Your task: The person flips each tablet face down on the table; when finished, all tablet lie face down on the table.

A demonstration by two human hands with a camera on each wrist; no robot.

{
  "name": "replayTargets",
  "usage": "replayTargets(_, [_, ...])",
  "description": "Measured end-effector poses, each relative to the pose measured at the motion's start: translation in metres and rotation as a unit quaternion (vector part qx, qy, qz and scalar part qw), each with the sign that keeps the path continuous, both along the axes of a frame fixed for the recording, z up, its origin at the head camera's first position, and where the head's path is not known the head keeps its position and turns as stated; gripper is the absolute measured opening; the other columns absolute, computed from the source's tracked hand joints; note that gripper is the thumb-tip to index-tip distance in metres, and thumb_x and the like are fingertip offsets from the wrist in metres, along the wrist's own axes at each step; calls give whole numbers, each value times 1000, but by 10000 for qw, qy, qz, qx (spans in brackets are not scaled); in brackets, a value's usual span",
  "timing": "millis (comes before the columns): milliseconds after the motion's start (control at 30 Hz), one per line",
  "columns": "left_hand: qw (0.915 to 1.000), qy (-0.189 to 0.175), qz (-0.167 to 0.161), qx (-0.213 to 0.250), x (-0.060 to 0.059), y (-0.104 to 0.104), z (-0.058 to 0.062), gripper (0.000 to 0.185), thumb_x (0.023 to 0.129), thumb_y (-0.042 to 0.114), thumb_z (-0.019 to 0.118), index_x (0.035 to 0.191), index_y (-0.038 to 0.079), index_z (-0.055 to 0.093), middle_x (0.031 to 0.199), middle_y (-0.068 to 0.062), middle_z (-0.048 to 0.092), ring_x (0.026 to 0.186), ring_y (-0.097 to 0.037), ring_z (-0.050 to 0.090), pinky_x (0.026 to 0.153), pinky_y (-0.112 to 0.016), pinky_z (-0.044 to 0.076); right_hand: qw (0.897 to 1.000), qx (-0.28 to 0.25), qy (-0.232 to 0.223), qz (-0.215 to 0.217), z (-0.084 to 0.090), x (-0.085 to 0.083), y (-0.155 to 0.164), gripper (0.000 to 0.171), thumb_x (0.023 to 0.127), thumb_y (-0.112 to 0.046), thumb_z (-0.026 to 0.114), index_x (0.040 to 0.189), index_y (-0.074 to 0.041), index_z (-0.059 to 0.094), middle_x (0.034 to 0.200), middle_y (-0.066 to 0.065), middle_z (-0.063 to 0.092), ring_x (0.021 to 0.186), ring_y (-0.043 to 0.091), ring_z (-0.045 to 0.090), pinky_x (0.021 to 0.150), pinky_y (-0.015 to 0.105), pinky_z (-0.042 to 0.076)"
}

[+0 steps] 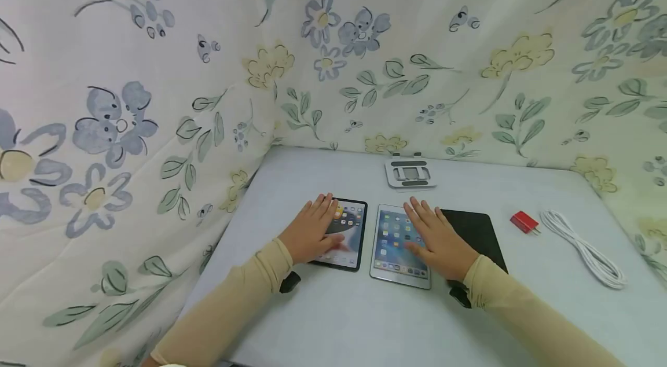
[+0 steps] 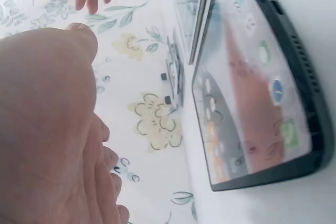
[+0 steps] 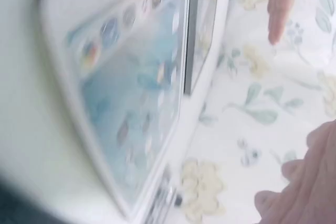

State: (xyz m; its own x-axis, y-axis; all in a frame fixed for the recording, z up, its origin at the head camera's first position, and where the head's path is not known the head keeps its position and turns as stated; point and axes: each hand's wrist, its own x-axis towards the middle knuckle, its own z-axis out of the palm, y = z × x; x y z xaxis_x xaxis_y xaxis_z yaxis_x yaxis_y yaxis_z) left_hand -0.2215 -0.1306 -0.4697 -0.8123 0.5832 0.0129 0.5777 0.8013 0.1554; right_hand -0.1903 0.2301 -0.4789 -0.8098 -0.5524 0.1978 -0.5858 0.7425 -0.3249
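Two lit tablets lie side by side on a pale table [image 1: 333, 315]. My left hand [image 1: 312, 229] is spread flat over the black-framed tablet [image 1: 352, 235], fingers straight. In the left wrist view my left hand's palm [image 2: 47, 129] hangs a little above that tablet's screen [image 2: 252, 93], which reflects it. My right hand [image 1: 438, 239] is spread over the right side of the white-framed tablet [image 1: 392, 245] and the edge of a black pad [image 1: 476, 231]. The right wrist view shows my right hand [image 3: 310, 182] off the white tablet [image 3: 131, 93]. Neither hand holds anything.
A folded silver tablet stand [image 1: 410, 173] sits behind the tablets. A red charger plug [image 1: 524, 221] and a coiled white cable [image 1: 583, 248] lie to the right. Floral cloth [image 1: 156, 124] walls the table at the left and back.
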Motion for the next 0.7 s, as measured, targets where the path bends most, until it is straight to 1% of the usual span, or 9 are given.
replayTargets(133, [9997, -163, 151, 72, 7, -8, -5, 88, 110, 58, 49, 168, -3, 23, 174, -24, 18, 161, -40, 15, 129, -53, 15, 9993, 6, -339, 145, -2, 0, -24, 83, 109, -43, 59, 171, -6, 18, 176, 20, 12, 161, 43, 14, 125, 69, 8])
replayTargets(233, [9993, -195, 299, 108, 10, -14, -11, 87, 109, 59, 51, 166, -3, 29, 172, -25, 23, 160, -42, 19, 128, -55, 19, 9978, -91, -592, 272, -6, -1, -41, 82, 109, -43, 59, 171, -5, 20, 176, 22, 12, 160, 44, 16, 125, 69, 9])
replayTargets(333, [9989, -184, 438, -37, 11, -19, -19, 88, 108, 62, 49, 166, -2, 31, 171, -24, 27, 159, -41, 22, 128, -53, 21, 9959, -170, -778, 420, -9, -4, -55, 81, 110, -42, 59, 170, -4, 21, 175, 24, 13, 159, 47, 18, 124, 70, 11])
replayTargets(400, [9985, -216, 474, -176, 11, -21, -24, 88, 109, 63, 47, 167, -2, 30, 172, -24, 26, 159, -40, 22, 128, -51, 21, 9946, -128, -933, 433, -11, -5, -62, 81, 110, -44, 58, 171, -4, 21, 175, 25, 13, 157, 52, 19, 123, 71, 14])
replayTargets(533, [9979, -403, 479, -191, 14, -25, -31, 87, 110, 60, 49, 165, -6, 31, 171, -25, 28, 159, -41, 24, 128, -51, 20, 9888, 23, -1449, 347, -16, -8, -76, 80, 111, -48, 54, 172, -9, 19, 176, 24, 9, 153, 62, 17, 119, 76, 19])
replayTargets(633, [9970, -582, 471, -188, 17, -27, -36, 85, 110, 58, 50, 162, -7, 35, 168, -26, 33, 157, -42, 28, 127, -53, 23, 9833, 180, -1785, 305, -20, -10, -89, 79, 112, -53, 49, 173, -14, 17, 177, 20, 5, 151, 66, 15, 117, 77, 23])
replayTargets(700, [9964, -656, 472, -275, 19, -29, -38, 85, 110, 59, 48, 162, -8, 37, 167, -26, 35, 157, -43, 29, 127, -53, 24, 9811, 292, -1883, 341, -23, -12, -99, 79, 111, -57, 46, 173, -17, 17, 178, 18, 3, 151, 65, 16, 117, 76, 24])
